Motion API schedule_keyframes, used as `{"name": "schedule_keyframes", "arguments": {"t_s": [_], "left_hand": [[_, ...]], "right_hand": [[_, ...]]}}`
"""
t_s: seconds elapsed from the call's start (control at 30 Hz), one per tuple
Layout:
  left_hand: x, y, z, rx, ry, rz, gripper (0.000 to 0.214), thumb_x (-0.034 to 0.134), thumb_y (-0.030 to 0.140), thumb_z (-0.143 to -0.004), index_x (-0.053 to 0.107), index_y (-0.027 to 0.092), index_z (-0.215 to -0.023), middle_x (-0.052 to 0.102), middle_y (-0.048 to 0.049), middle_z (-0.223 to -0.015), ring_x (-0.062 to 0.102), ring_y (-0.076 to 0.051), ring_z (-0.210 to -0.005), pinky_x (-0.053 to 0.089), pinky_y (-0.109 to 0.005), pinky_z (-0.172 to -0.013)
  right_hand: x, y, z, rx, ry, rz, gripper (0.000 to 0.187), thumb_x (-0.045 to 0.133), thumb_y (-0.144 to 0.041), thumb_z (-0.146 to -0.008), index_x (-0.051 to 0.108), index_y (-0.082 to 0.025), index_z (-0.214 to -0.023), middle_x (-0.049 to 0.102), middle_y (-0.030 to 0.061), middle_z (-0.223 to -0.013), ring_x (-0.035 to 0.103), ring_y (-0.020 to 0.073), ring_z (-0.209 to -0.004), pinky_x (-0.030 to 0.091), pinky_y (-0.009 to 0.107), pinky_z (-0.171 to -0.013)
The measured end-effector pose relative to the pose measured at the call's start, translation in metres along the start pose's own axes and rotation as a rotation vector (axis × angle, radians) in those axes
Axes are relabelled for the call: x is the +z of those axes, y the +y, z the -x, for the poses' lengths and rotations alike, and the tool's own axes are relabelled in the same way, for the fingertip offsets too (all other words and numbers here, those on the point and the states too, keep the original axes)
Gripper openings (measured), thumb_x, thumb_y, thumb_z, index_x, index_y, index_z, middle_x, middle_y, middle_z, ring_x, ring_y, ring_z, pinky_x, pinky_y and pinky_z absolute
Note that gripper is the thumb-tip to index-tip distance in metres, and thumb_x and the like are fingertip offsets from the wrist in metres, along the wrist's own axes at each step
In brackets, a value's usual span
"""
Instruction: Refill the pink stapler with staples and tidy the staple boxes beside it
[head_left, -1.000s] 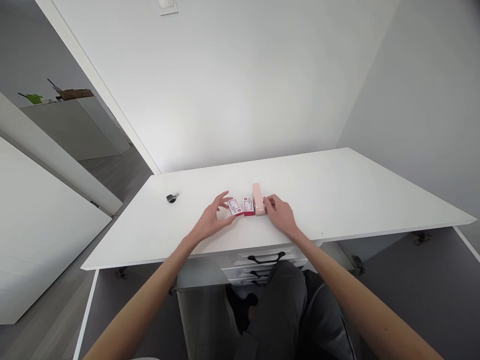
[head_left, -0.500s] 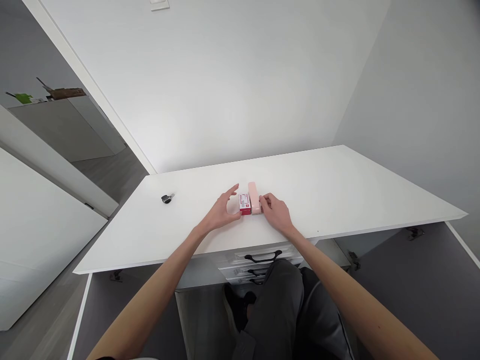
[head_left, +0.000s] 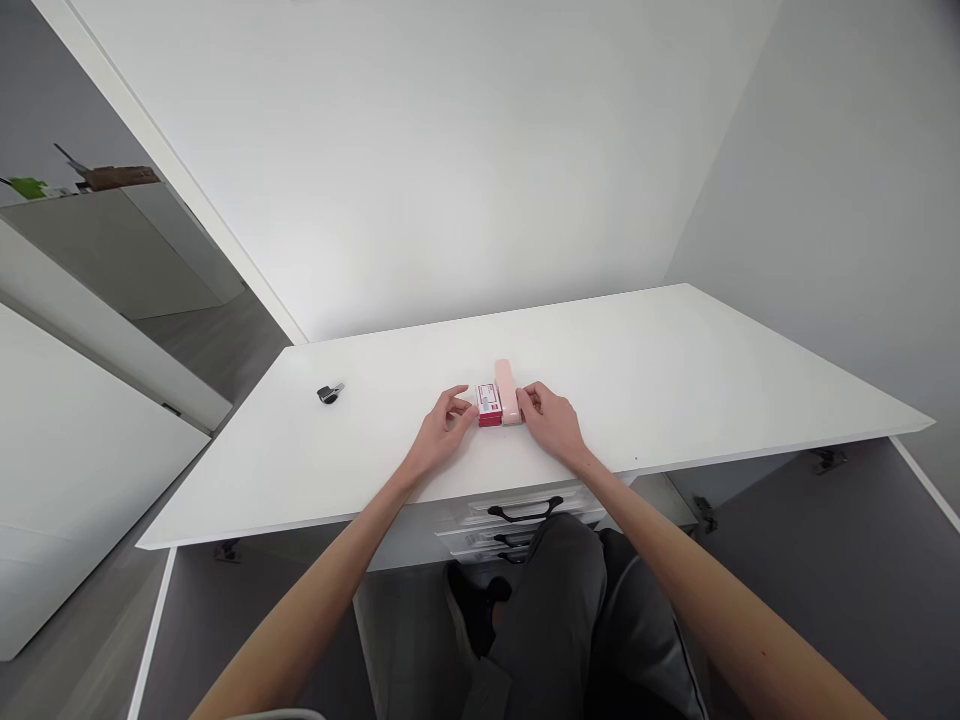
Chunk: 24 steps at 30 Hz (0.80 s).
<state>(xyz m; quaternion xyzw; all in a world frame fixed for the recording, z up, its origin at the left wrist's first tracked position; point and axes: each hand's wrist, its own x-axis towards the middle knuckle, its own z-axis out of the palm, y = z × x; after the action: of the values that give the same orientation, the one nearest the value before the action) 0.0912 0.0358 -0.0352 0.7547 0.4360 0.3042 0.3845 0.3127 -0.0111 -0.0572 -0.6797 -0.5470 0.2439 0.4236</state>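
A pink stapler (head_left: 508, 390) lies on the white desk (head_left: 675, 370), pointing away from me. A small red and white box (head_left: 489, 405) sits tight against the stapler's left side. My left hand (head_left: 442, 430) has its fingers curled, and the fingertips pinch the box's left side. My right hand (head_left: 551, 420) is curled too, with its fingertips pressed to the stapler's right side. Whether a second box lies under the one I see, I cannot tell.
A small black clip-like object (head_left: 328, 393) lies at the desk's left. Drawers with black handles (head_left: 525, 515) sit under the desk in front of my knees. White walls close the back and the right; an open doorway is on the left.
One second ago a second, tilted box was at my left fingers beside the first. My left hand moved right and curled; now only one box shows. The right hand stayed at the stapler.
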Motion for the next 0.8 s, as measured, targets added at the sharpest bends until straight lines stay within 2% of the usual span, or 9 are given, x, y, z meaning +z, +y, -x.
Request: {"name": "schedule_keyframes", "arguments": {"t_s": [0.17, 0.27, 0.37, 0.43, 0.53, 0.63, 0.7, 0.8], "left_hand": [[0.002, -0.004, 0.0, 0.004, 0.047, 0.002, 0.05, 0.056, 0.053, -0.1, 0.051, 0.027, -0.142, 0.072, -0.0048, -0.118, 0.066, -0.02, -0.108, 0.048, -0.038, -0.1], [-0.007, -0.013, -0.001, 0.025, 0.148, -0.07, 0.044, 0.054, 0.052, -0.101, 0.056, 0.027, -0.137, 0.07, -0.0058, -0.118, 0.066, -0.021, -0.106, 0.051, -0.038, -0.095], [-0.036, -0.032, -0.004, 0.06, 0.326, -0.306, 0.038, 0.052, 0.046, -0.1, 0.06, 0.024, -0.13, 0.067, -0.0101, -0.122, 0.061, -0.027, -0.115, 0.051, -0.044, -0.1], [-0.066, -0.048, -0.004, 0.057, 0.431, -0.52, 0.037, 0.053, 0.041, -0.097, 0.061, 0.022, -0.128, 0.061, -0.0146, -0.131, 0.052, -0.033, -0.13, 0.043, -0.052, -0.111], [-0.114, -0.072, -0.001, -0.044, 0.557, -0.763, 0.046, 0.055, 0.041, -0.095, 0.057, 0.017, -0.134, 0.047, -0.0211, -0.149, 0.038, -0.04, -0.144, 0.031, -0.062, -0.119], [-0.149, -0.087, 0.004, -0.146, 0.568, -0.843, 0.055, 0.055, 0.041, -0.094, 0.05, 0.013, -0.142, 0.034, -0.0236, -0.163, 0.027, -0.043, -0.152, 0.027, -0.064, -0.122], [-0.161, -0.091, 0.005, -0.247, 0.531, -0.822, 0.061, 0.053, 0.042, -0.095, 0.045, 0.01, -0.148, 0.039, -0.0259, -0.161, 0.033, -0.043, -0.15, 0.03, -0.064, -0.121], [-0.162, -0.092, 0.003, -0.308, 0.45, -0.807, 0.065, 0.047, 0.043, -0.098, 0.042, 0.007, -0.152, 0.053, -0.0258, -0.151, 0.047, -0.042, -0.142, 0.032, -0.06, -0.121]], "right_hand": [[0.0, 0.0, 0.0, -0.002, 0.002, 0.005, 0.03, 0.042, -0.048, -0.104, 0.061, -0.027, -0.094, 0.078, 0.0014, -0.095, 0.07, 0.0212, -0.083, 0.043, 0.032, -0.074], [0.0, 0.001, 0.0, 0.005, 0.001, 0.012, 0.031, 0.042, -0.048, -0.104, 0.062, -0.027, -0.094, 0.078, 0.0015, -0.094, 0.069, 0.0214, -0.081, 0.043, 0.032, -0.073], [0.001, 0.003, 0.0, -0.003, 0.0, 0.003, 0.031, 0.042, -0.048, -0.104, 0.062, -0.027, -0.095, 0.078, 0.002, -0.095, 0.07, 0.0217, -0.083, 0.044, 0.033, -0.073], [0.001, 0.003, -0.001, -0.007, -0.002, -0.003, 0.031, 0.042, -0.049, -0.104, 0.062, -0.027, -0.095, 0.078, 0.0023, -0.096, 0.07, 0.0219, -0.084, 0.044, 0.033, -0.073], [0.001, 0.003, 0.0, 0.004, -0.003, -0.003, 0.031, 0.042, -0.049, -0.103, 0.062, -0.027, -0.095, 0.078, 0.0029, -0.097, 0.07, 0.0223, -0.084, 0.044, 0.033, -0.073], [0.0, 0.001, 0.001, 0.014, -0.002, -0.009, 0.03, 0.042, -0.048, -0.103, 0.062, -0.027, -0.095, 0.078, 0.0027, -0.097, 0.07, 0.0223, -0.085, 0.044, 0.032, -0.073], [0.0, 0.001, 0.001, 0.015, -0.004, -0.018, 0.03, 0.042, -0.047, -0.103, 0.062, -0.027, -0.095, 0.078, 0.0024, -0.097, 0.07, 0.022, -0.084, 0.044, 0.032, -0.073], [0.0, 0.002, 0.0, 0.012, -0.007, -0.022, 0.03, 0.042, -0.047, -0.103, 0.062, -0.027, -0.094, 0.078, 0.0017, -0.096, 0.07, 0.0217, -0.084, 0.044, 0.033, -0.074]]}}
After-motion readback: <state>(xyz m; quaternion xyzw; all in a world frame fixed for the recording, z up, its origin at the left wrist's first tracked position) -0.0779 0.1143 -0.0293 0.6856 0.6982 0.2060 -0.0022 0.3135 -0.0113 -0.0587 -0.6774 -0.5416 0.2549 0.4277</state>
